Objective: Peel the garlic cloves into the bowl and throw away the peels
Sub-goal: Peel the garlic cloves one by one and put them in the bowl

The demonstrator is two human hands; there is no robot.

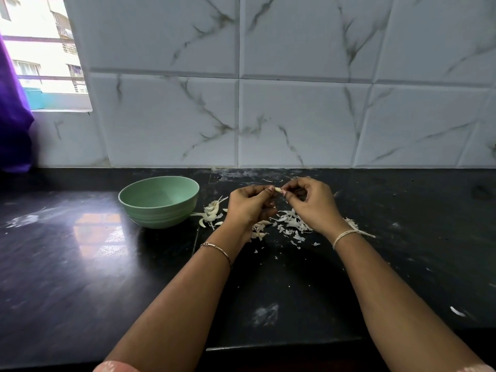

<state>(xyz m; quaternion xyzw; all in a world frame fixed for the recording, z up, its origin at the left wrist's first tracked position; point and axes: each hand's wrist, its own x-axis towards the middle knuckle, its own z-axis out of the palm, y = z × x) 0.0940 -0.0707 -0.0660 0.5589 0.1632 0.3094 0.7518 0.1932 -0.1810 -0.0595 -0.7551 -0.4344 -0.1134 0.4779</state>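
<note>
A small pale garlic clove (279,190) is pinched between the fingertips of my left hand (251,206) and my right hand (311,202), both raised a little above the black counter (80,264). A pale green bowl (159,201) stands to the left of my hands; its inside looks empty from here. White garlic peels (291,224) lie scattered on the counter under and between my hands. A second heap of peels and skins (210,212) lies just right of the bowl.
A white marble-patterned tiled wall (295,103) rises behind the counter. A window (45,55) with a purple curtain (13,130) is at the far left. The counter's front edge (281,345) runs below my forearms. A few peel scraps lie near my right wrist.
</note>
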